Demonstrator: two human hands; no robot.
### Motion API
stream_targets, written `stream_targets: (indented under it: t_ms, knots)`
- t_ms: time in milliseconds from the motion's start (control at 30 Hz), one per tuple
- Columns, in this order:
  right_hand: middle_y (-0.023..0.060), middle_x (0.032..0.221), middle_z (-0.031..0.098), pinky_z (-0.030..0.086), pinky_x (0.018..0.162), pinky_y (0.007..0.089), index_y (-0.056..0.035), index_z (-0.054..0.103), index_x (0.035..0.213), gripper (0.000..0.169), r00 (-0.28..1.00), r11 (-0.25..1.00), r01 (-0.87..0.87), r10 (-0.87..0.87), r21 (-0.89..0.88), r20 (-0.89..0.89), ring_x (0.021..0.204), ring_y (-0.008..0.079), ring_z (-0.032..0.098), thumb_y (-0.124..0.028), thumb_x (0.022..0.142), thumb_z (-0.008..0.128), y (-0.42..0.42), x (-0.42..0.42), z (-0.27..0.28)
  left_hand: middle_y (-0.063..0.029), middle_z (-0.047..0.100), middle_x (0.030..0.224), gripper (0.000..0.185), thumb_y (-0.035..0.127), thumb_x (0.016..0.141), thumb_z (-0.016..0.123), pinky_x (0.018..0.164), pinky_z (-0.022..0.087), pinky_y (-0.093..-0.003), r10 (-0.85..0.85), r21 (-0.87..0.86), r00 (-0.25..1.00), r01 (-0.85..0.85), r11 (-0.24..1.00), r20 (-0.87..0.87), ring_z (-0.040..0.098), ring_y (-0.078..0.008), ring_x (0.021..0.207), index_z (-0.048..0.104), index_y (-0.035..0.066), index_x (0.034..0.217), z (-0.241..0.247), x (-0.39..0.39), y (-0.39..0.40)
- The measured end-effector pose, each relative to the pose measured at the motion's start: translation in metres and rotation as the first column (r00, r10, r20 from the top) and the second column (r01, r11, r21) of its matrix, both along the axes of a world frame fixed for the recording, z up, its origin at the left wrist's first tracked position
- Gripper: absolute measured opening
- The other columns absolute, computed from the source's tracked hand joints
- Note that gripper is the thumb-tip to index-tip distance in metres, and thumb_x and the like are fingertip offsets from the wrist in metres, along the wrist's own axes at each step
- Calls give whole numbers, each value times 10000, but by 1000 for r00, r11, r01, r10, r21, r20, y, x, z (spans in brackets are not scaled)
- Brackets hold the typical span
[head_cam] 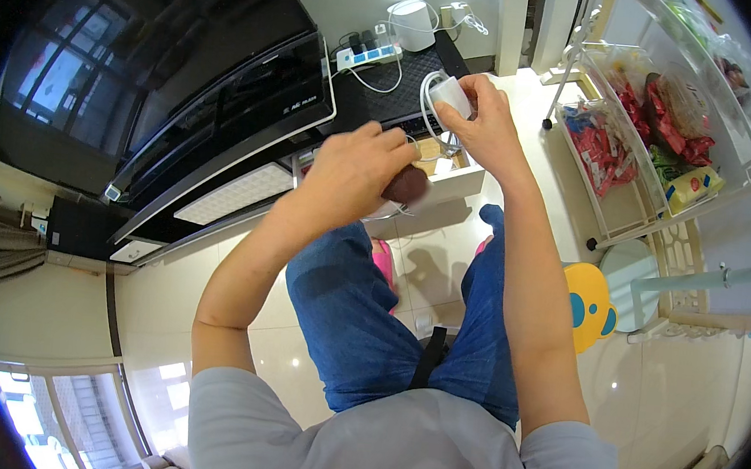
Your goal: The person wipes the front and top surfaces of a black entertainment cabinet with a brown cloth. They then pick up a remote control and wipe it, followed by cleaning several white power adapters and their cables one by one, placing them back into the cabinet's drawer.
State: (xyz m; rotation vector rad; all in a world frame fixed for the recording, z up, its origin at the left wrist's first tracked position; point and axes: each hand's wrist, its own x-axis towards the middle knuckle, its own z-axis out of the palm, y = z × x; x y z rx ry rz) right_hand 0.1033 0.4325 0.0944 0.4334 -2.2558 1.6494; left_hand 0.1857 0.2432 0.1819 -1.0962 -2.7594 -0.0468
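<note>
My left hand point(358, 163) grips a dark brown rounded object point(408, 185); the fingers hide part of it, and I cannot tell what it is. Between the thumb and fingers of my right hand point(486, 120) is a white power adapter point(451, 96). A coiled white cable point(429, 108) hangs beside the adapter, above an open drawer point(450, 182) of the TV cabinet. Inside the drawer, a small white item point(444, 166) lies on the light wooden bottom, and other contents are partly covered by my left hand.
A white router-like device point(411, 24) and a power strip point(369, 57) with plugs stand on the black cabinet top point(387, 105). A large television point(162, 68) rises at left. At right are a wheeled rack point(601, 217) of packaged goods and a yellow stool point(587, 306).
</note>
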Motion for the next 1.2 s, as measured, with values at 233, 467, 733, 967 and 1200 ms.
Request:
stream_targets:
  t_ms: [233, 467, 733, 967, 1200]
  knots:
    - [107, 996, 563, 500, 779, 329, -12, 500, 1079, 338, 893, 884, -282, 384, -373, 235, 867, 165, 582, -241, 881, 651, -8, 10, 7, 10, 588, 919, 432, 92, 575, 802, 682, 509, -332, -85, 186, 989, 107, 977, -120, 575, -217, 859, 618, 148, 961, 24, -22, -7]
    - [66, 1006, 554, 494, 776, 293, -51, 487, 1115, 295, 789, 818, -292, 498, -495, 359, 875, 111, 573, -282, 945, 552, -7, 18, 20, -79, 570, 1154, 547, 60, 528, 827, 863, 504, -355, -120, 401, 981, 171, 900, -150, 586, -264, 1039, 652, 157, 1038, 11, -29, -7]
    - [13, 925, 587, 477, 775, 277, -108, 550, 1104, 330, 637, 660, -315, 680, -682, 363, 889, 110, 583, -395, 957, 478, -7, 15, 10, -106, 599, 1198, 624, 58, 542, 809, 909, 482, -355, -205, 572, 969, 246, 782, -137, 594, -265, 1084, 648, 108, 1143, -4, -35, -8]
    - [44, 1123, 642, 515, 882, 360, -100, 602, 1161, 543, 534, 570, -239, 753, -786, 383, 1029, 167, 620, -556, 948, 397, -13, 16, 18, -87, 645, 1131, 679, 59, 522, 801, 877, 494, -359, -187, 635, 982, 168, 754, -38, 613, -282, 1012, 617, 107, 1174, -14, -49, -11]
    - [89, 1102, 643, 567, 813, 380, -88, 560, 1196, 505, 522, 654, -203, 702, -729, 485, 955, 192, 661, -508, 923, 488, -25, -10, -1, -82, 617, 1227, 615, 24, 608, 722, 989, 440, -319, -235, 740, 930, -55, 670, 282, 599, -204, 1102, 599, 57, 1210, -39, -78, -15]
